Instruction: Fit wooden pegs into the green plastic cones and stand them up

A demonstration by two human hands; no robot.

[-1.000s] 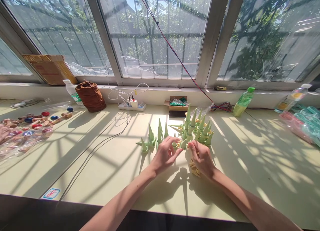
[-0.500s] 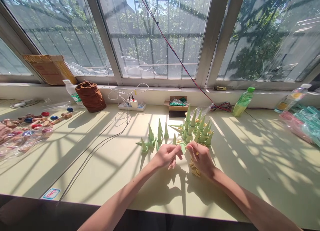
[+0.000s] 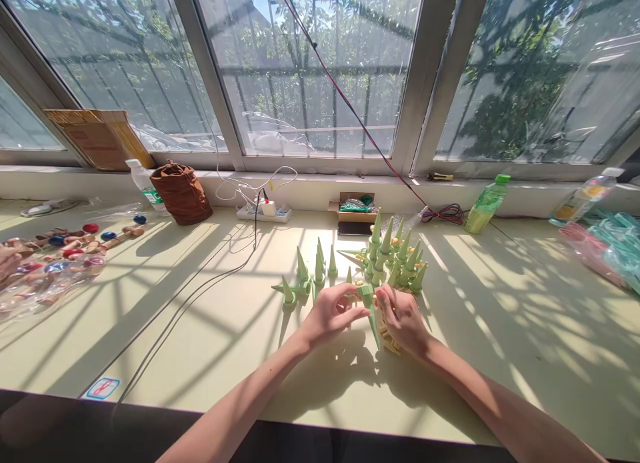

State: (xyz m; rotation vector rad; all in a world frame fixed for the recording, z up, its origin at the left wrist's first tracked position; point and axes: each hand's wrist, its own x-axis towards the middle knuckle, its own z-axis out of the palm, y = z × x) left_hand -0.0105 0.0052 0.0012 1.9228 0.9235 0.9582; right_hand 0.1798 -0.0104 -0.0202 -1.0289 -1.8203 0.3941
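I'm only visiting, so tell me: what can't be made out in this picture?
All in the head view:
Right hand: its curled fingers hide whatever it may hold.
Pile of yellow pieces: partly covered by that hand, so uncountable.
Another person's hand: cut off by the left edge.
Small box: its contents look too small to identify.

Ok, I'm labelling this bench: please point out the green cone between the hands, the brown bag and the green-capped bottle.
Green cone (image 3: 373,325): head view, on its tapering spike.
Brown bag (image 3: 182,195): head view, middle of the front.
Green-capped bottle (image 3: 486,206): head view, middle of its body.
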